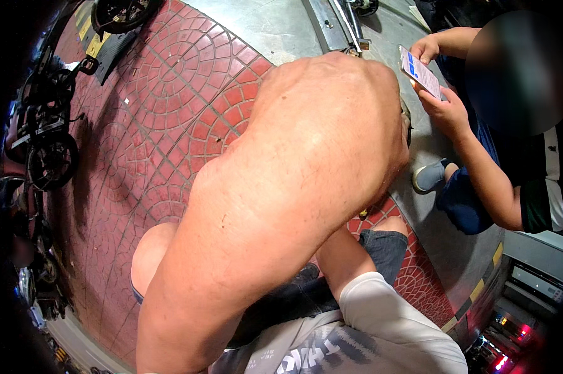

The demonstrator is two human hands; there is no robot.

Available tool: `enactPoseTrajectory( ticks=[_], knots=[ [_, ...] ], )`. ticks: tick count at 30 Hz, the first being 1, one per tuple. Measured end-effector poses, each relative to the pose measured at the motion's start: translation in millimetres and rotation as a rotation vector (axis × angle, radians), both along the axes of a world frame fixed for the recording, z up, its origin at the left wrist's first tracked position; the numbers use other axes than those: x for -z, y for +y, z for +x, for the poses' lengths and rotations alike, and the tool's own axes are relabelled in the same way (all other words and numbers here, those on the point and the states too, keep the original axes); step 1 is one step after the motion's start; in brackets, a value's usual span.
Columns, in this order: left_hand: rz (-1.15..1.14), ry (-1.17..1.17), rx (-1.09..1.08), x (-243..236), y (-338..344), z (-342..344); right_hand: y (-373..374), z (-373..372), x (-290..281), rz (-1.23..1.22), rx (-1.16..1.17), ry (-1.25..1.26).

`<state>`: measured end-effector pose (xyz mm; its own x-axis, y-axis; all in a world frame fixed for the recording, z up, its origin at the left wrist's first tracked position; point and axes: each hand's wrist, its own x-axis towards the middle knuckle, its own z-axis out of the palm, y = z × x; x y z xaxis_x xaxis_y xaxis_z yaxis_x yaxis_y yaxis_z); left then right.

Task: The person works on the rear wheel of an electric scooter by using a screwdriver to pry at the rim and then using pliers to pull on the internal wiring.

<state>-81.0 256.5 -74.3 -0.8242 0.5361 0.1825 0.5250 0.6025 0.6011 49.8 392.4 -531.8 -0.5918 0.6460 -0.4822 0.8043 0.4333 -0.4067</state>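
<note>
My left hand (334,87) and forearm fill the middle, very close, with the back of the hand uppermost. Its fingers bend down out of sight, so what they hold, if anything, is hidden. A dark edge of some object (408,123) shows just past the right side of that hand. Below the forearm peeks a small yellow-tipped piece (364,214), too little to name. My right forearm (347,258) comes from a pale short sleeve and passes beneath the left arm, which covers the right hand.
A grey metal bar (327,26) lies beyond my left hand. At right, another person's hands hold a phone (422,76); their grey shoe (430,176) rests near my hand. Parked motorcycles (52,159) line the left. Red patterned paving (163,81) meets grey concrete.
</note>
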Motion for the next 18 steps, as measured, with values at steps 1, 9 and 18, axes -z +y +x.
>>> enactPoseTrajectory(
  ticks=[1, 9, 18],
  knots=[
    [-0.007, -0.013, -0.006, -1, 0, 0, -1, 0, 0, 0.003, 0.003, 0.003],
    [-0.049, -0.108, 0.005, -6, -2, -4, 7, 5, 5, -0.005, 0.015, 0.064],
    [-0.025, -0.05, 0.018, -5, 0, -1, 28, -14, 2, -0.068, -0.066, 0.101]
  ],
)
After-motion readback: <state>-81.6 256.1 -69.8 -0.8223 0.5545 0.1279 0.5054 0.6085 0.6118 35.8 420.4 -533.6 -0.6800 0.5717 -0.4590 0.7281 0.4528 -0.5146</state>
